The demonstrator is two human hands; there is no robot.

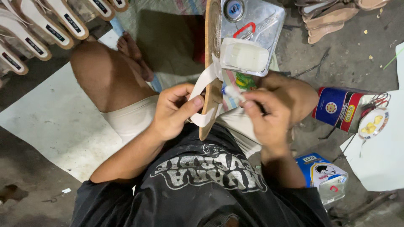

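I sit on the floor with a tan sandal sole point(213, 46) held on edge between my knees. My left hand point(173, 110) grips the sole and pins its white strap point(203, 84) with the thumb. My right hand point(264, 115) is closed around a small white brush or applicator point(232, 92), whose tip meets the strap beside the sole. Just beyond the sole, a metal tray point(269, 25) holds a clear tub of whitish paste point(245, 55), a round tin and a red-handled tool.
Finished white-strapped sandals point(38, 29) line the upper left. Loose tan soles point(332, 19) lie at the upper right. A blue and red can point(338, 108), a small dish with yellow bits point(373, 124) and a blue box point(322, 172) sit to my right. White sheet point(54, 122) lies on the left.
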